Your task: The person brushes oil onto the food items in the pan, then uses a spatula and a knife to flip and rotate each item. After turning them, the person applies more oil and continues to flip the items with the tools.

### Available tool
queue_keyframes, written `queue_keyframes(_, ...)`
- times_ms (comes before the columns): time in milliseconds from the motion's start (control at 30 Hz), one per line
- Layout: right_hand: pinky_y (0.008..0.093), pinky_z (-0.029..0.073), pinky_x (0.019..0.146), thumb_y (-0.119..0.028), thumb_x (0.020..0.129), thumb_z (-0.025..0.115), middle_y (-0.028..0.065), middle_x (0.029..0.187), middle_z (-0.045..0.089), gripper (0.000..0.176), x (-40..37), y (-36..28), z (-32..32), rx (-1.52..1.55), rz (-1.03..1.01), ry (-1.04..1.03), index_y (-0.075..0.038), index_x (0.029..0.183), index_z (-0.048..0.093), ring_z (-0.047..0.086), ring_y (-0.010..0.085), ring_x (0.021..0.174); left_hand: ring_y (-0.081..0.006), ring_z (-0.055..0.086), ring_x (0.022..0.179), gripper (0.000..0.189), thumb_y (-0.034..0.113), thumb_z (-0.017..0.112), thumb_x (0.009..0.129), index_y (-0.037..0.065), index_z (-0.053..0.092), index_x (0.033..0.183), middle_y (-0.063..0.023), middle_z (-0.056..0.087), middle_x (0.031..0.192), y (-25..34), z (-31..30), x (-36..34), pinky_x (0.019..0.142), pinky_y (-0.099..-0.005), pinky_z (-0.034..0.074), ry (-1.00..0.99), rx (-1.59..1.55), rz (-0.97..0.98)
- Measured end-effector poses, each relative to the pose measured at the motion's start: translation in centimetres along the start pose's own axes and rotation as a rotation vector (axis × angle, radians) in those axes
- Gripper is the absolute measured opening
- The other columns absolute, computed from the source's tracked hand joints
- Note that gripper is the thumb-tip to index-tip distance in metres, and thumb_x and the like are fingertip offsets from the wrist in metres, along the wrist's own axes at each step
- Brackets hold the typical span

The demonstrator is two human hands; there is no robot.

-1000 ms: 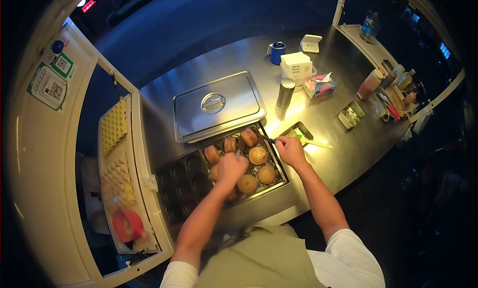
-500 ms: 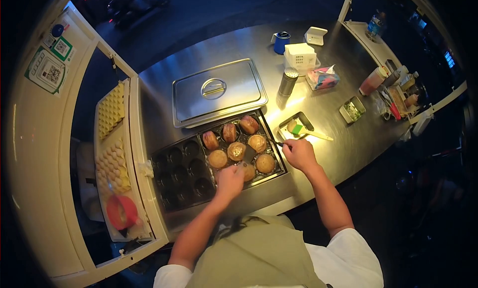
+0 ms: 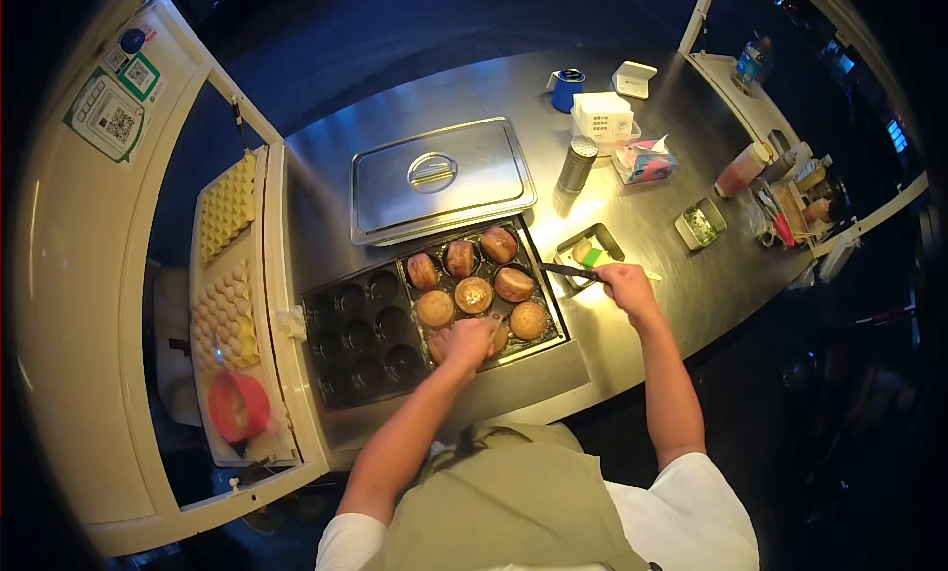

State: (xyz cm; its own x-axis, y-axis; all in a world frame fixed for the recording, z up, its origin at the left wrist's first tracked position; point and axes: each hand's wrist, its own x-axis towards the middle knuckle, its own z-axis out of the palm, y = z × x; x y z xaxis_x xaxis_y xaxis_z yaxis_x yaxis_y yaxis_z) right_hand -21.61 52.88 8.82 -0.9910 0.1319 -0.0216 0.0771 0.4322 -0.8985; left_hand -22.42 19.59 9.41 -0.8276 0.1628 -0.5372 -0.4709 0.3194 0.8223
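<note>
Round browned cakes sit in the right half of a black moulded pan (image 3: pixel 545 346); the back row ones (image 3: pixel 460 258) stand on edge. A cake at the right of the middle row (image 3: pixel 513 284) is tilted. My left hand (image 3: pixel 468 344) is closed over the front row, pinching a small thin item too blurred to name, and partly hides the cakes there. My right hand (image 3: pixel 627 286) is closed round the handle of a dark flat tool (image 3: pixel 570 271), whose tip points left to the pan's right edge. Behind it, a small tray (image 3: pixel 616 237) holds a green-headed brush (image 3: pixel 593 256).
A lidded steel tray (image 3: pixel 494 176) lies behind the pan. Further right stand a shaker (image 3: pixel 577 166), a tissue pack (image 3: pixel 647 161), a blue cup (image 3: pixel 566 91), a dish of greens (image 3: pixel 700 223) and bottles (image 3: pixel 743 170). Eggs (image 3: pixel 225 314) and a red bowl (image 3: pixel 238 407) are at left.
My right hand has moved right, showing more of the dark tool. The right cake of the middle row now tilts. My left hand has shifted slightly up and right.
</note>
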Motion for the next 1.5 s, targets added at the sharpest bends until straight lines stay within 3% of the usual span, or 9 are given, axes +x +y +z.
queue_keyframes(33,0.0247,0.033,0.049,-0.018,0.095,0.062,-0.0019,0.060,0.055,0.025,-1.0,-0.2,0.7,0.167,0.256,0.072,0.003,0.097,0.075,0.043,0.0057,0.053,-0.0139,0.046,0.043,0.036,0.027,0.063,0.092,0.006,0.059,0.063,-0.0018,0.054,0.054,0.4,0.2,0.0,0.045,-0.0313,0.034,-0.002,-0.002,0.001)
queue_keyframes(367,0.0261,0.042,0.054,-0.011,0.097,0.063,-0.0026,0.066,0.060,0.023,-6.8,-3.1,6.0,-0.005,0.056,0.156,0.002,0.111,0.075,0.052,0.0062,0.058,-0.0114,0.044,0.042,0.031,0.028,0.063,0.093,0.007,0.062,0.070,-0.0015,0.053,0.054,1.8,0.5,-2.2,0.041,-0.0298,0.030,-0.009,-0.079,-0.110)
queue_keyframes(533,0.0349,0.054,0.064,-0.015,0.090,0.066,0.0197,0.084,0.074,0.022,-7.7,-4.4,7.0,-0.304,-0.073,0.073,-0.001,0.104,0.077,0.071,0.0263,0.067,-0.0130,0.051,0.044,0.027,0.026,0.065,0.093,0.004,0.070,0.078,-0.0019,0.057,0.055,0.3,-0.7,-3.5,0.042,-0.0300,0.036,0.072,-0.066,0.080)
queue_keyframes(733,0.0384,0.055,0.064,-0.015,0.088,0.066,0.0192,0.081,0.073,0.021,-8.5,-7.3,5.0,-0.329,-0.066,0.099,-0.003,0.100,0.077,0.071,0.0324,0.067,-0.0165,0.057,0.048,0.041,0.034,0.059,0.098,0.001,0.063,0.074,-0.0058,0.059,0.055,-0.3,-1.3,-1.6,0.050,-0.0338,0.044,0.089,0.192,0.144)
queue_keyframes(967,0.0384,0.053,0.060,-0.016,0.088,0.063,0.0196,0.071,0.069,0.021,-7.9,-6.2,3.3,-0.565,-0.203,0.033,-0.004,0.097,0.078,0.068,0.0293,0.059,-0.0135,0.055,0.050,0.036,0.029,0.061,0.095,0.002,0.063,0.072,-0.0034,0.058,0.056,-1.6,-1.4,-7.0,0.051,-0.0314,0.042,-0.098,0.041,-0.040)
queue_keyframes(1033,0.0363,0.050,0.057,-0.018,0.088,0.062,0.0179,0.065,0.067,0.023,-6.6,-5.7,3.2,-0.350,0.070,0.053,-0.004,0.097,0.078,0.063,0.0257,0.054,-0.0110,0.049,0.047,0.030,0.023,0.062,0.094,0.003,0.063,0.072,-0.0014,0.055,0.056,-1.5,-0.9,-7.6,0.047,-0.0285,0.037,-0.123,0.023,-0.025)
queue_keyframes(1233,0.0357,0.049,0.057,-0.021,0.088,0.064,0.0141,0.063,0.066,0.025,-6.3,-7.2,2.0,-0.373,0.103,-0.003,-0.004,0.097,0.078,0.061,0.0235,0.053,-0.0113,0.049,0.047,0.027,0.020,0.062,0.093,0.003,0.064,0.073,-0.0015,0.055,0.057,-2.9,-0.6,-7.1,0.048,-0.0293,0.038,-0.073,-0.010,-0.044)
queue_keyframes(1367,0.0371,0.050,0.060,-0.022,0.088,0.062,0.0139,0.065,0.067,0.024,-6.4,-4.1,3.7,-0.462,-0.129,0.023,-0.005,0.093,0.079,0.061,0.0254,0.054,-0.0112,0.049,0.047,0.027,0.020,0.062,0.093,0.003,0.064,0.072,-0.0015,0.055,0.057,-2.4,-0.6,-7.2,0.047,-0.0293,0.037,-0.080,0.005,-0.035)
queue_keyframes(1500,0.0303,0.040,0.050,-0.018,0.091,0.061,0.0030,0.060,0.060,0.024,-4.9,2.2,2.8,-0.148,0.175,-0.051,0.000,0.092,0.077,0.051,0.0125,0.050,-0.0109,0.053,0.048,0.034,0.027,0.065,0.094,0.003,0.062,0.070,-0.0018,0.056,0.056,-1.9,-0.8,-7.5,0.049,-0.0297,0.039,-0.074,-0.008,-0.081)
